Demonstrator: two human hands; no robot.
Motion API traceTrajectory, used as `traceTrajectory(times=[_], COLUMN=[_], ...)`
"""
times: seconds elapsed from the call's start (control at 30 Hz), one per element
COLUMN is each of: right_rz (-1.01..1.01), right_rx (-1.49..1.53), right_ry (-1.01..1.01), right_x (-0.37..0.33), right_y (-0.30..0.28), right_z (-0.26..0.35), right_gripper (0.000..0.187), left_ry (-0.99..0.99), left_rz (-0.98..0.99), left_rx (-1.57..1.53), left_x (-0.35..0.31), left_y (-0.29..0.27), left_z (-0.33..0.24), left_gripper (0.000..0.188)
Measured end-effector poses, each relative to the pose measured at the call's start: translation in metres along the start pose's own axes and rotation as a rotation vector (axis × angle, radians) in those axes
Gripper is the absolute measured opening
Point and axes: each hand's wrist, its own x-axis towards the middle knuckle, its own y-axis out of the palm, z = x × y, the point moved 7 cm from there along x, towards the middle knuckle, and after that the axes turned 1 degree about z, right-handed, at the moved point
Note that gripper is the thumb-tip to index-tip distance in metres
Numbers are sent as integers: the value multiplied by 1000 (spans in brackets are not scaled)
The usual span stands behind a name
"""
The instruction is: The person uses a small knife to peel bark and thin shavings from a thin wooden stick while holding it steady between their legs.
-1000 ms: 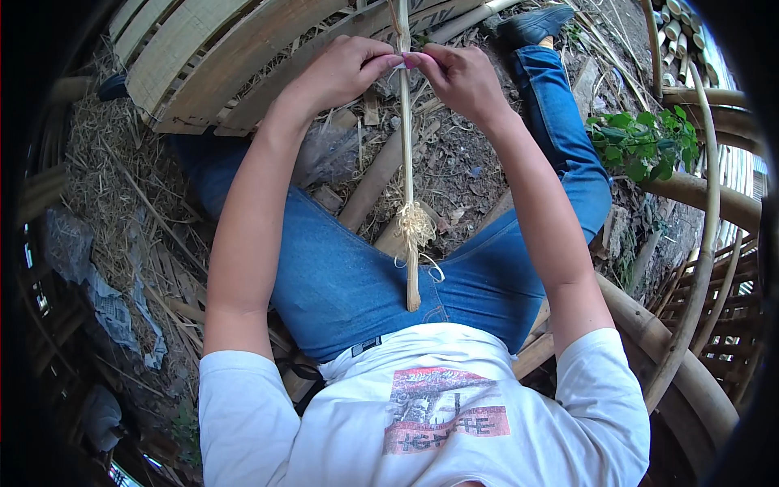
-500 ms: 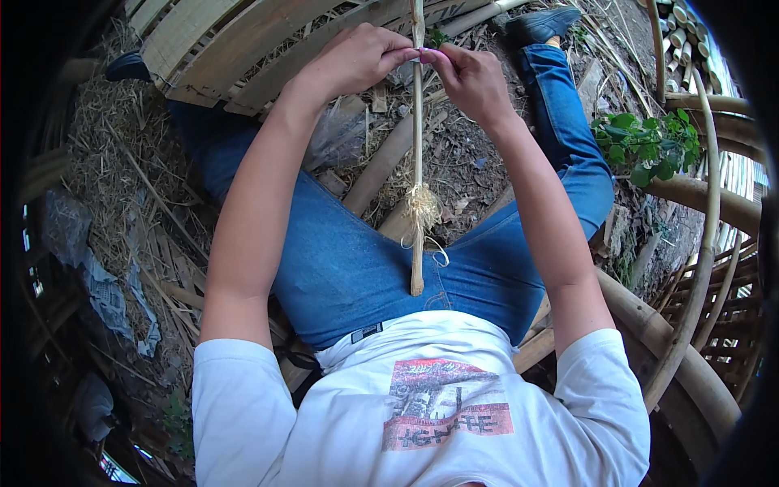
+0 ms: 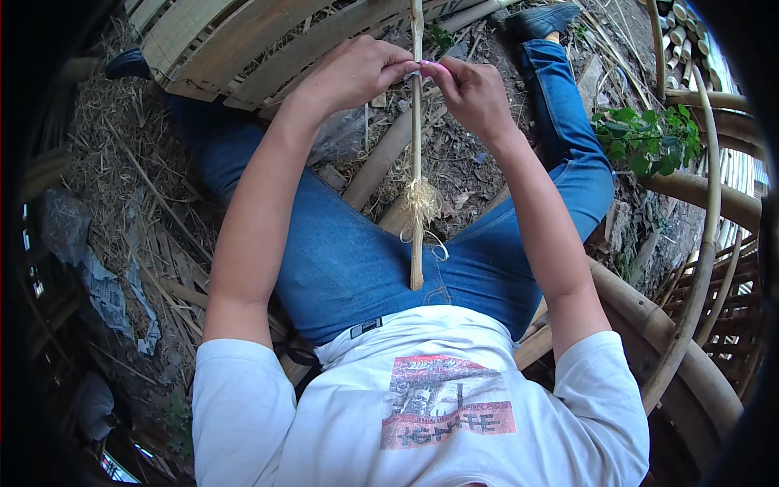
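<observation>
A thin bamboo stick stretches away from my lap, its near end lying against my jeans. Around its lower part hangs a bunch of pale curled shavings, with one loose curl beside it. Farther up the stick, my left hand and my right hand meet from either side, thumbs and fingertips pinched together. Between them, against the stick, is a small pink-and-white piece; its exact kind is too small to make out. Both hands are closed on it.
A slatted wooden pallet leans at the far left. Dry straw and plastic scraps litter the left ground. Bent bamboo poles and a leafy green plant stand at right, with cut bamboo stacked beyond.
Both hands have slid a short way toward me along the stick, still pinching the small piece. The shavings and the stick's near end have barely shifted.
</observation>
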Motion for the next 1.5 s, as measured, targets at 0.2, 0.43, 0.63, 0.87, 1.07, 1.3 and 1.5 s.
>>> traceTrajectory(times=[0.2, 0.43, 0.63, 0.87, 1.07, 1.3, 1.5], right_rz=[18, 69, 159, 473, 436, 238, 78], right_rx=[77, 156, 131, 208, 81, 192, 279], right_ry=[16, 115, 161, 227, 66, 104, 127], right_x=[-23, -54, -65, -13, 50, 46, 38], right_y=[3, 6, -1, -8, -14, 4, 14], right_z=[12, 23, 35, 25, -6, -53, -57], right_gripper=[20, 19, 17, 29, 31, 38, 35], left_ry=[-12, -3, -79, -30, 180, -79, -29], left_rz=[80, 109, 105, 94, -33, 268, 329], left_rx=[-89, -66, -127, -2, 110, 27, 61], left_x=[-22, -46, -62, -20, 29, 62, 68], left_y=[12, 20, 21, -11, -30, -16, -13], left_z=[-7, -27, -38, -26, -1, 10, 27], left_gripper=[23, 19, 18, 16, 21, 28, 31])
